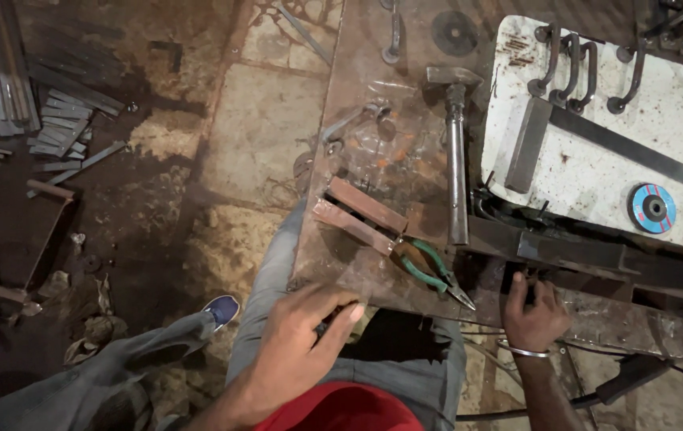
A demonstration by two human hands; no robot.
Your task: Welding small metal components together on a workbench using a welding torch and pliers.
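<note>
The left hand (298, 339) is seen at the near edge of the rusty metal work surface (373, 88), fingers curled around a small dark object that cannot be identified. The right hand (534, 311) is closed over the edge of a dark steel bar (597, 257). Green-handled pliers (429, 271) lie between both hands, just beside two flat rusty steel strips (361, 214). A long steel hammer (456, 144) lies beyond. No container is made out.

Person seen from above: red shirt (341, 409), grey trousers (278, 279), blue shoe (222, 309) at lower left, thin silver metal bangle (523, 350) on right wrist.
</note>
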